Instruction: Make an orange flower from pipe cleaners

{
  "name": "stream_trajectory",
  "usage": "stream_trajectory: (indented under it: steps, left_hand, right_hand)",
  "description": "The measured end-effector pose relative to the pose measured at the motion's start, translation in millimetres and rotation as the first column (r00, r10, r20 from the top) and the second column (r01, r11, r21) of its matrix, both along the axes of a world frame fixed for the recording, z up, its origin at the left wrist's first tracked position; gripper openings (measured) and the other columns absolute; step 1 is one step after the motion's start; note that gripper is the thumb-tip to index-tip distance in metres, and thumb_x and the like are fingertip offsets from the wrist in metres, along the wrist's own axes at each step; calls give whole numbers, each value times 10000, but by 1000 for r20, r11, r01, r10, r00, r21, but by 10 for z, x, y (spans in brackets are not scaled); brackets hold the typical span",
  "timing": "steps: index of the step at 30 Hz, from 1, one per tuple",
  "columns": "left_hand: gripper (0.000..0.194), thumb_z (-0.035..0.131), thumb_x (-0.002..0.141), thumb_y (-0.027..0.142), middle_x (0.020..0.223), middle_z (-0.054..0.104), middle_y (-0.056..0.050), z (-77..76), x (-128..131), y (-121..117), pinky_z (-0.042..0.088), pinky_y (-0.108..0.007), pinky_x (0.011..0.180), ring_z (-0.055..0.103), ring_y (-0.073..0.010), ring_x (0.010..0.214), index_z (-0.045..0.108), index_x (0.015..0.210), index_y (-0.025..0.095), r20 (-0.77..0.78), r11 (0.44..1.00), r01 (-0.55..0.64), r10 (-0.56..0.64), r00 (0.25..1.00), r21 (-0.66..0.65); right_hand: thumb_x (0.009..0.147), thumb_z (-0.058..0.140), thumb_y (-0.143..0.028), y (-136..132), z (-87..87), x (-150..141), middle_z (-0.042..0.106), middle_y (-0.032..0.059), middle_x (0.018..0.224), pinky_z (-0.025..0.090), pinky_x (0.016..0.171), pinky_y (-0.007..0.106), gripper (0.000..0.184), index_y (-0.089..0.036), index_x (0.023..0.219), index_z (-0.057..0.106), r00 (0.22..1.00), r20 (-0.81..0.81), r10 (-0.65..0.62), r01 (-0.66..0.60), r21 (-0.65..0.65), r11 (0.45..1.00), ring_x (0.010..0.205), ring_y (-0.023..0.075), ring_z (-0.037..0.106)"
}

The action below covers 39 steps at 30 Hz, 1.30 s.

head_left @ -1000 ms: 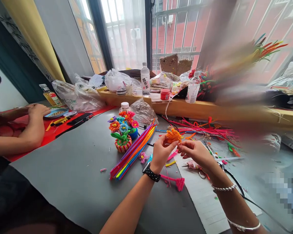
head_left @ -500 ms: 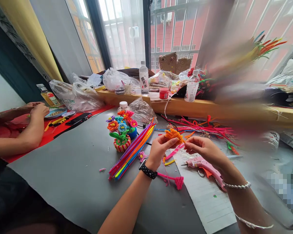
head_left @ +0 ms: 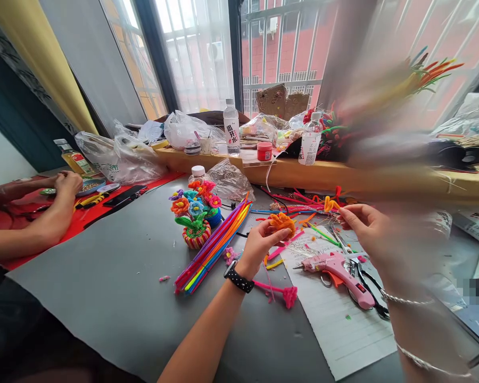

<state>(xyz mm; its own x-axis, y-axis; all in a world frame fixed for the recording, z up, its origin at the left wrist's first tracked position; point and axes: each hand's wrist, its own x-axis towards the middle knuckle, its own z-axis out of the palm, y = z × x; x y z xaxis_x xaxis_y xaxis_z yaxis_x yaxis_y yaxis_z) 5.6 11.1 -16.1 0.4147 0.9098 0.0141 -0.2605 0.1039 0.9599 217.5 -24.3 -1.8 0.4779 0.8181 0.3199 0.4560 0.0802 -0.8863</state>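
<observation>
My left hand point(head_left: 259, 244) pinches an orange pipe-cleaner flower point(head_left: 284, 226) with many looped petals. Held apart from it, my right hand point(head_left: 363, 226) has its thumb and forefinger closed on a short bent orange-yellow pipe cleaner point(head_left: 330, 203). Below the right hand, a pink glue gun point(head_left: 337, 268) lies on a sheet of white card point(head_left: 335, 330), with scissors point(head_left: 377, 292) partly under it. A pink pipe-cleaner flower on a stem point(head_left: 289, 297) rests by my left wrist. Left of that hand lies a bundle of colourful pipe cleaners point(head_left: 213, 250).
A striped pot of pipe-cleaner flowers point(head_left: 197, 234) stands beyond the bundle. Loose pink pipe cleaners point(head_left: 303, 199) lie along the wooden ledge point(head_left: 283, 173), which bears water bottles point(head_left: 231, 130) and a red jar point(head_left: 264, 151). At left, another person's hands point(head_left: 68, 182) work over a red cloth.
My right hand has moved right, away from the orange flower, and now shows the bent orange-yellow piece at its fingertips. My left hand keeps the flower. The view has shifted slightly.
</observation>
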Motion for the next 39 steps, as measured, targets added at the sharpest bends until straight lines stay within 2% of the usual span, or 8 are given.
stream_trajectory:
  steps: [3,6,8,11,13,19,26,39]
  left_hand:
    - [260,686,634,254,827,655,-52,-15,-3,7,468,-228,683,602,-119,712,631,856,129,87,995,43,-36,996,-85]
    - [252,659,666,261,893,658,-75,-25,-7,12,463,-265,771,615,-141,771,635,875,122,147,986,71,-49,988,-151]
    - [253,658,668,251,932,652,-86,-28,-7,12,459,-283,800,615,-158,812,635,881,116,158,986,57,-32,987,-158]
    - [248,664,663,238,956,645,-87,-26,-3,8,452,-291,819,608,-166,846,637,876,114,151,989,35,-13,988,-141]
    - [240,664,663,236,947,645,-78,-24,0,2,453,-281,809,607,-156,831,638,870,117,151,991,33,-13,988,-128]
    - [205,669,649,205,887,636,-48,-22,24,-30,462,-265,766,594,-130,798,629,835,128,174,990,21,4,985,-138]
    - [259,681,638,269,861,643,-45,-39,40,-33,451,-264,767,589,-115,762,647,853,128,95,997,17,-10,995,-73]
    - [222,716,579,264,793,664,-38,-8,66,-65,456,-289,766,608,-146,751,666,745,126,170,985,-116,137,976,-128]
  right_hand:
    - [731,536,-365,64,-110,22,637,119,906,469,730,370,309,-150,950,576,977,180,-111,111,10,994,806,223,599]
    - [736,534,-305,62,-91,-100,594,133,1056,442,797,409,327,-148,1020,572,938,331,-98,89,42,995,929,250,561]
    - [758,525,-321,26,-21,-241,627,89,933,462,761,375,221,-176,897,617,932,362,14,-43,72,996,856,218,579]
    - [759,548,-342,-32,74,-468,601,56,873,481,679,306,176,-199,830,620,873,415,254,-310,71,948,781,174,575]
    - [758,560,-323,-52,94,-589,580,60,854,470,644,304,162,-192,840,608,814,498,298,-368,46,929,774,181,557]
    - [751,578,-227,-51,35,-739,558,46,762,414,613,302,83,-173,804,543,727,661,184,-272,31,962,726,189,509]
    - [729,595,-157,-53,20,-766,536,33,725,396,604,283,87,-171,730,508,690,701,180,-275,23,961,678,175,485]
    - [781,538,-227,-72,-19,-845,560,41,696,392,592,286,91,-181,707,513,686,724,69,-245,142,959,635,174,505]
